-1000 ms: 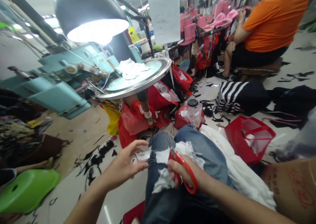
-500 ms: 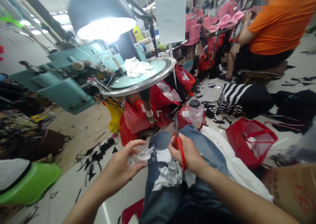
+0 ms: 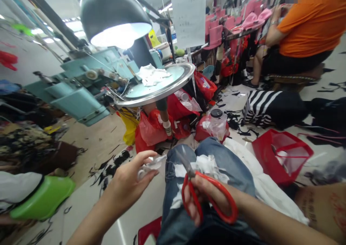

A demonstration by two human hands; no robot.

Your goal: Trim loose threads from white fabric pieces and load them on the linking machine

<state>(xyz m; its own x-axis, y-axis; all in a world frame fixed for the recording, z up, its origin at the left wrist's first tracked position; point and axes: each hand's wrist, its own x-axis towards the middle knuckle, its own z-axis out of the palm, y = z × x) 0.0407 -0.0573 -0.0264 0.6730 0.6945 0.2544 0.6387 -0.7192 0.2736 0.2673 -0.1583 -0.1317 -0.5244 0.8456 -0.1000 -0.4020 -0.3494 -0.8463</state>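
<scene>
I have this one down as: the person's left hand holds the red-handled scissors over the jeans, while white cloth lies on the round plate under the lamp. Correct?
Not quite: the head view shows the red-handled scissors over the jeans in the right hand. White cloth does lie on the round plate under the lamp.

scissor blades [image 3: 184, 160]: blurred | carton [image 3: 321, 205]: cut by right edge | sheet's writing [image 3: 185, 21]: too small to read
</scene>
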